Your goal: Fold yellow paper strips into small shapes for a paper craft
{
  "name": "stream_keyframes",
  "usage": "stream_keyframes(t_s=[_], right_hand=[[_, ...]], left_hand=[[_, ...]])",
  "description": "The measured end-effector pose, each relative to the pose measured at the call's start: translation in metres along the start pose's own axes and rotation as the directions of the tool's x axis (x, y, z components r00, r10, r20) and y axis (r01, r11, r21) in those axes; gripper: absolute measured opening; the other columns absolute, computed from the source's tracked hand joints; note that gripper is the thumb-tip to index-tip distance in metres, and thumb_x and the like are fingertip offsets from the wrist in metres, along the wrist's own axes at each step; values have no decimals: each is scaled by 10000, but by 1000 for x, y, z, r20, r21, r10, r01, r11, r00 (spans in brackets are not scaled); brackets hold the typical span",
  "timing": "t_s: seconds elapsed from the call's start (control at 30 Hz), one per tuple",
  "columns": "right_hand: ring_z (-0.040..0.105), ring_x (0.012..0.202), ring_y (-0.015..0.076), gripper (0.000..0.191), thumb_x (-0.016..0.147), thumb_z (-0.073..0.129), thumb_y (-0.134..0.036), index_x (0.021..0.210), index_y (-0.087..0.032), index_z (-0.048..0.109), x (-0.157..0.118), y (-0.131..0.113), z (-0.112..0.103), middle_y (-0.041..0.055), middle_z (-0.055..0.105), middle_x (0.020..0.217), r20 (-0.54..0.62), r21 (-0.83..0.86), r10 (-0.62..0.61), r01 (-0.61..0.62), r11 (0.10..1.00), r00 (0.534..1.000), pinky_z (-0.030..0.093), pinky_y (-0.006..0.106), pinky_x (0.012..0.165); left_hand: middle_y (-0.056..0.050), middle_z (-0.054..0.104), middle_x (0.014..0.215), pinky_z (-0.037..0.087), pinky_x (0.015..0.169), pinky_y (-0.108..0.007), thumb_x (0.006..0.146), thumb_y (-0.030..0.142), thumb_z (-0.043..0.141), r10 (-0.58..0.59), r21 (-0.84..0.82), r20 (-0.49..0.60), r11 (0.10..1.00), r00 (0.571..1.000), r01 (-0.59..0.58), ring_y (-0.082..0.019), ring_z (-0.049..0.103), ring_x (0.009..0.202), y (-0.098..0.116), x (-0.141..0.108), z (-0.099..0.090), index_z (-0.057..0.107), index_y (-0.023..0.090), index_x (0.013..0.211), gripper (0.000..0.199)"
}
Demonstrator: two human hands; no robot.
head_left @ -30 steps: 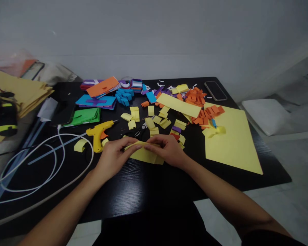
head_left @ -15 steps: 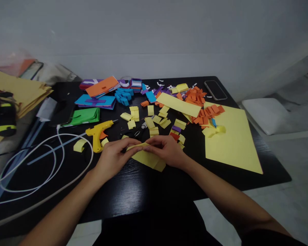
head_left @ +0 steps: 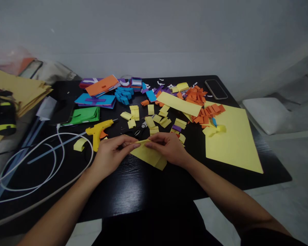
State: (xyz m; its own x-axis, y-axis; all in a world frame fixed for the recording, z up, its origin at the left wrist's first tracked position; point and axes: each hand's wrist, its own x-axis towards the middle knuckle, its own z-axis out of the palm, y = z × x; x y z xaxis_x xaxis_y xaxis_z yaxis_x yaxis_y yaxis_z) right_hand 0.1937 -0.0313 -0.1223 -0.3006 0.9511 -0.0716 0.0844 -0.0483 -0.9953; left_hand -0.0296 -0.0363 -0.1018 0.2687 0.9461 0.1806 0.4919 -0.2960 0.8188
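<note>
Between both hands is a piece of yellow paper point(head_left: 150, 155) with creases across it, slanting down toward the table's front. My left hand point(head_left: 115, 150) pinches its upper left edge between thumb and fingers. My right hand point(head_left: 169, 147) grips the top edge with thumb in front and fingers behind. Beyond the hands lie several small folded yellow paper pieces point(head_left: 150, 122) and a pair of scissors point(head_left: 143, 125), partly covered by them. Left of my left hand rests a yellow glue gun point(head_left: 97, 133).
Folded orange pieces point(head_left: 196, 97) pile up at the back right, beside a large yellow sheet point(head_left: 233, 143) and a phone point(head_left: 216, 89). Stacks of blue point(head_left: 93, 101), green point(head_left: 84, 115) and orange paper point(head_left: 103, 85) stand back left. A white cable point(head_left: 63, 150) loops across the left side.
Both hands have shifted slightly along the paper's top edge, and more of its face shows between them. The paper stays pinched in both hands.
</note>
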Motion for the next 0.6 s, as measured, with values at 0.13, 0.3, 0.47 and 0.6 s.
stream_keyframes(t_s=[0.13, 0.3, 0.47, 0.6], right_hand=[[741, 787, 176, 254, 797, 813, -448, 885, -209, 803, 0, -1, 0, 33, 802, 854, -1, -16, -14, 14, 1000, 1000, 574, 289, 699], [741, 774, 178, 245, 783, 823, -434, 874, -208, 802, -1, -1, 2, 32, 802, 846, -3, -1, -18, 18, 1000, 1000, 579, 292, 701], [742, 776, 180, 279, 780, 820, -461, 870, -198, 800, -1, 0, 2, 36, 799, 842, 18, 24, 8, -8, 1000, 1000, 575, 282, 690], [728, 753, 168, 287, 773, 823, -474, 860, -202, 795, -1, 0, 3, 31, 795, 834, 27, 30, 10, -11, 1000, 1000, 568, 277, 679]], left_hand=[[14, 733, 678, 464, 530, -210, 863, 384, 755, -59, -44, 26, 997, 998, 60, -125, 636, 588, 1, 1, 0, 777, 217, 848, 170], [23, 658, 638, 434, 520, -209, 887, 392, 720, -85, -86, 70, 992, 994, 91, -119, 584, 579, 1, 1, 0, 750, 209, 844, 191], [23, 601, 620, 393, 502, -211, 910, 405, 683, -69, -94, 96, 993, 993, 78, -117, 537, 567, -1, -1, 3, 741, 188, 884, 226], [23, 616, 623, 395, 508, -213, 906, 398, 694, -57, -96, 69, 993, 996, 63, -116, 541, 571, -2, -2, 6, 755, 198, 885, 210]])
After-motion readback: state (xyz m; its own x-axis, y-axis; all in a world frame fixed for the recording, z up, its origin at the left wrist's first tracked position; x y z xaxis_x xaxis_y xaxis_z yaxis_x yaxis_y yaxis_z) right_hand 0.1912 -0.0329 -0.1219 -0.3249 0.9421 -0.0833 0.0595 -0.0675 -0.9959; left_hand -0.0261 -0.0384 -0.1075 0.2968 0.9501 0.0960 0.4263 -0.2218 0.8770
